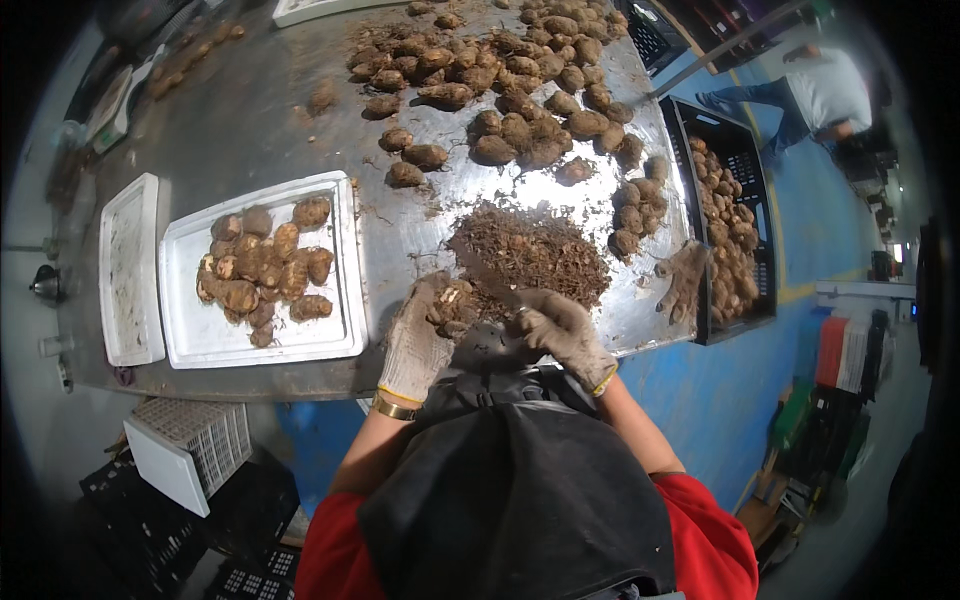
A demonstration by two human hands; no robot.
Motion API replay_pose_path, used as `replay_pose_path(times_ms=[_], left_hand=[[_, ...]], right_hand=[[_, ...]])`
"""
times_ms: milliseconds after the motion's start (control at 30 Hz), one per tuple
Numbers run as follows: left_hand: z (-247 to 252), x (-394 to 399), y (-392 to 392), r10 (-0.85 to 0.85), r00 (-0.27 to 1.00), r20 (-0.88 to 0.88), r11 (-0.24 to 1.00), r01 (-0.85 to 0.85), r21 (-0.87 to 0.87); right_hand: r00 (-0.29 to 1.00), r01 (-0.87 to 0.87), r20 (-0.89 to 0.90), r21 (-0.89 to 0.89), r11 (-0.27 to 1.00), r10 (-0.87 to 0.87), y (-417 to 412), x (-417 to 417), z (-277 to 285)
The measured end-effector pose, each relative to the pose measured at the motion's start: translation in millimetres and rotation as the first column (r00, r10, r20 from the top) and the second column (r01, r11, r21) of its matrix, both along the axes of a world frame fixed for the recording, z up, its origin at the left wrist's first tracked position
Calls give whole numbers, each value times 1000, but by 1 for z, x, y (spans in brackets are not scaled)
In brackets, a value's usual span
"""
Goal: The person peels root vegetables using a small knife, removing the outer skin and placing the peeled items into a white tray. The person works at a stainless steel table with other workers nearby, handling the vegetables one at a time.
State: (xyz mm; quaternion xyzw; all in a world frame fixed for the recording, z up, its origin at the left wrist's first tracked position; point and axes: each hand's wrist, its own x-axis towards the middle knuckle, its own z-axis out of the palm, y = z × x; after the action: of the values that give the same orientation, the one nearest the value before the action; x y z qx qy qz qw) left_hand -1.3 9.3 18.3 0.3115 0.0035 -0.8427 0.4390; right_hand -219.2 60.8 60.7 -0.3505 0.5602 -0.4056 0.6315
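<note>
My left hand (414, 341), in a soiled knit work glove, grips a hairy taro corm (453, 301) with pale cut patches. Close by on the right, my gloved right hand (561, 331) is closed around a knife, whose handle is hidden by the fingers. The dark, dirty knife blade (484, 271) slants up and left from that fist, beside the corm. Beneath and beyond the blade lies a heap of brown root trimmings (544, 255). Left of my hands, a white foam tray (341, 300) holds several trimmed taro corms (259, 262).
A large pile of untrimmed taro (480, 64) spreads over the far side of the metal table (277, 135). A second foam tray (129, 277) lies far left. On the right, a loose glove (682, 277) rests near a black crate (763, 262) of taro. A person (825, 94) is beyond it.
</note>
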Motion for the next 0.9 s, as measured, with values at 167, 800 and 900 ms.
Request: replay_pose_path(times_ms=[167, 800, 900], left_hand=[[-26, 3, 4, -83, 997, 7, 995, 82, 57], [7, 35, 17, -131, 987, 89, 978, 114, 177], [-1, 23, 11, -175, 984, -22, 967, 176, 186]], right_hand=[[995, -73, 61, -11, 997, 73, -1, 11, -15], [856, 78, -498, -134, 988, -135, 20, -43, -29], [778, -153, -627, -241, 958, -34, 7, 0, 23]])
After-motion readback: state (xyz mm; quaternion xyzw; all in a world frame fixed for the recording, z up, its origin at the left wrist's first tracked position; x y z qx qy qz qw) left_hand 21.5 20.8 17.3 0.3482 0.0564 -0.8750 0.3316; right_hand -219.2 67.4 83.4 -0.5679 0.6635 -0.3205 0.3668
